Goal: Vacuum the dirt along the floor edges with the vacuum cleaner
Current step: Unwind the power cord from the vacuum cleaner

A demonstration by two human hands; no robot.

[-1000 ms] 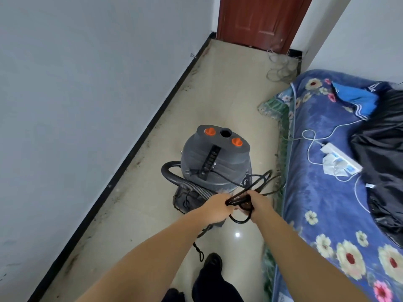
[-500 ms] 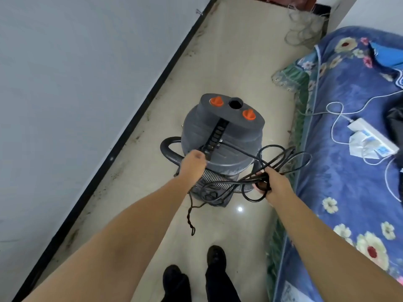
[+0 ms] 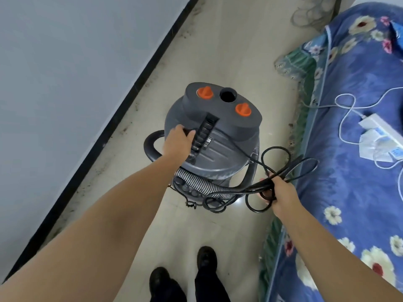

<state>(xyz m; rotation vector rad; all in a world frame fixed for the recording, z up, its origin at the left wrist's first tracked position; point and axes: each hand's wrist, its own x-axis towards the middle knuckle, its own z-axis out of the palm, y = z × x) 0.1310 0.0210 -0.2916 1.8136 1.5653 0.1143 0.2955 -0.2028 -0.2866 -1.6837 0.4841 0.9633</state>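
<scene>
A grey drum vacuum cleaner (image 3: 220, 147) with two orange knobs on its lid stands on the floor ahead of my feet. Its ribbed hose (image 3: 196, 184) curls round the base. My left hand (image 3: 177, 142) grips the black carrying handle on top of the vacuum cleaner. My right hand (image 3: 278, 192) holds a bundle of the black power cord (image 3: 277, 171), whose loops hang to the right of the drum. Dark dirt (image 3: 128, 127) lies along the floor edge below the black skirting board (image 3: 104, 136) on the left.
A grey wall (image 3: 65, 73) runs along the left. A bed with a blue floral cover (image 3: 353, 171) fills the right side, with a white power strip (image 3: 379, 131) and cables on it. More tangled wire (image 3: 311, 12) lies at the far end. My shoes (image 3: 185, 277) are below.
My left hand let go of the cord bundle and moved up onto the vacuum's top handle. My right hand moved right with the cord. The view tilted down and came closer.
</scene>
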